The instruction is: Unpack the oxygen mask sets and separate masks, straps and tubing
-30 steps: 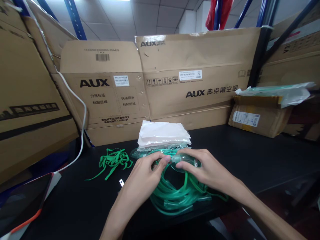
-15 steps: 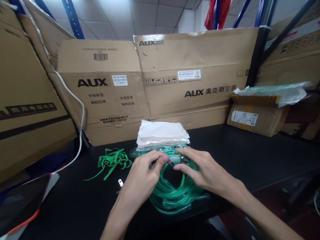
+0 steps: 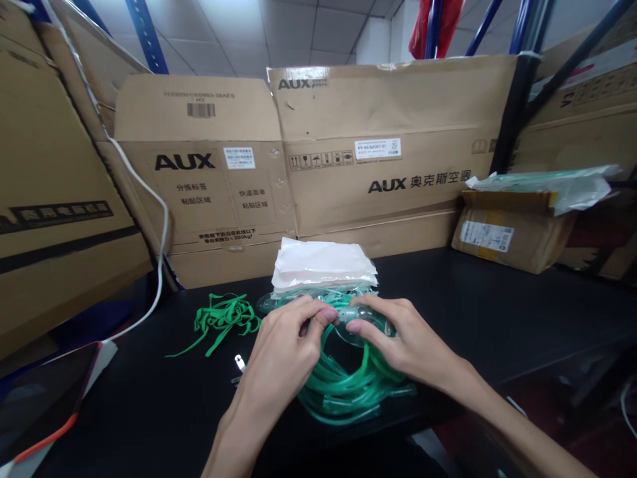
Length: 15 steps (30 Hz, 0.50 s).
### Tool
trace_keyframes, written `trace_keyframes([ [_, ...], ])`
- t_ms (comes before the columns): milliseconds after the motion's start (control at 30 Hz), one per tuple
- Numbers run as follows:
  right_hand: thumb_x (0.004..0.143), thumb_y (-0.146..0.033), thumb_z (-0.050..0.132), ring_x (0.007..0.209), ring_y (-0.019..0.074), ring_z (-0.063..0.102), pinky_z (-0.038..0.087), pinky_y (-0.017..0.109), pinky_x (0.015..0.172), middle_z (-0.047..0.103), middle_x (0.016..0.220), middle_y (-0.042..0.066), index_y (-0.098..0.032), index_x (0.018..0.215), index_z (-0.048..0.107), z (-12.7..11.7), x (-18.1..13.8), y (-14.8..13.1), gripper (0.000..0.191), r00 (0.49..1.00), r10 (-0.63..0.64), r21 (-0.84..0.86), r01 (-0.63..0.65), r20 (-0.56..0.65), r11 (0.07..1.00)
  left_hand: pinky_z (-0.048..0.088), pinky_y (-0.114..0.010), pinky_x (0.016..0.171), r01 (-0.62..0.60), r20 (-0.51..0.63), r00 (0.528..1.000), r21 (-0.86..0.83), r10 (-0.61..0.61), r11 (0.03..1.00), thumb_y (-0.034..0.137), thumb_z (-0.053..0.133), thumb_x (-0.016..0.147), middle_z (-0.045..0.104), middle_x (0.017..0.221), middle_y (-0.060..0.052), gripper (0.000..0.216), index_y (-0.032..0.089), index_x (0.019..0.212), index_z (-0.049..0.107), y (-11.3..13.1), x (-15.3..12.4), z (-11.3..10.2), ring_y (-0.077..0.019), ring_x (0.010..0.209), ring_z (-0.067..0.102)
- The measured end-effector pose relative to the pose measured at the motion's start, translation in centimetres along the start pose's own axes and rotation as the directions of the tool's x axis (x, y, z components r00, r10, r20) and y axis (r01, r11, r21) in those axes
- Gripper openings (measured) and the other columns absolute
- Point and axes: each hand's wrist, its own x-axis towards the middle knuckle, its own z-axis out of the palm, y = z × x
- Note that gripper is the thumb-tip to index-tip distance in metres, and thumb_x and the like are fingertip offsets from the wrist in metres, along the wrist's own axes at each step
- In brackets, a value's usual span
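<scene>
A coil of green plastic tubing (image 3: 343, 385) lies on the black table (image 3: 497, 318) in front of me. My left hand (image 3: 283, 358) pinches the tube's end by a small clear connector (image 3: 346, 314). My right hand (image 3: 398, 342) closes its fingers around a clear plastic mask piece (image 3: 378, 323) on the other side of that connector. Both hands meet just above the coil. A stack of white flat packets (image 3: 323, 264) sits right behind the hands.
Green elastic straps (image 3: 221, 318) lie left of the coil, a small metal clip (image 3: 240, 362) near them. A tablet with an orange edge (image 3: 42, 398) is at the lower left. Large AUX cardboard boxes (image 3: 388, 146) wall the back; a smaller box (image 3: 512, 229) stands at right.
Both hands stay at the connector with only small finger shifts; the view has wobbled slightly. The coil has not moved.
</scene>
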Motion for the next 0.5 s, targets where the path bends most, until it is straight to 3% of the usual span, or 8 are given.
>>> trace_keyframes([
  [333, 0.098, -0.046, 0.055, 0.066, 0.014, 0.057, 0.041, 0.027, 0.067, 0.066, 0.075, -0.003, -0.021, 0.091, 0.07, -0.36, 0.39, -0.76, 0.03, 0.993, 0.087, 0.139, -0.098, 0.085, 0.986, 0.04, -0.029, 0.073, -0.017, -0.018, 1.0, 0.055, 0.018, 0.998, 0.025, 0.051, 0.099, 0.068, 0.08, 0.003, 0.026, 0.022, 0.082, 0.069, -0.03, -0.01, 0.22, -0.0168, 0.078, 0.06],
  [500, 0.098, -0.053, 0.052, 0.063, 0.0128, 0.055, 0.039, 0.024, 0.058, 0.06, 0.075, -0.001, -0.019, 0.088, 0.068, -0.84, 0.58, -0.87, 0.038, 0.972, 0.15, 0.217, -0.188, 0.18, 0.958, 0.04, -0.029, 0.075, -0.018, -0.026, 0.999, 0.065, 0.02, 0.998, 0.024, 0.052, 0.098, 0.07, 0.083, 0.003, 0.024, 0.023, 0.083, 0.072, 0.03, 0.05, 0.47, -0.0175, 0.081, 0.063],
])
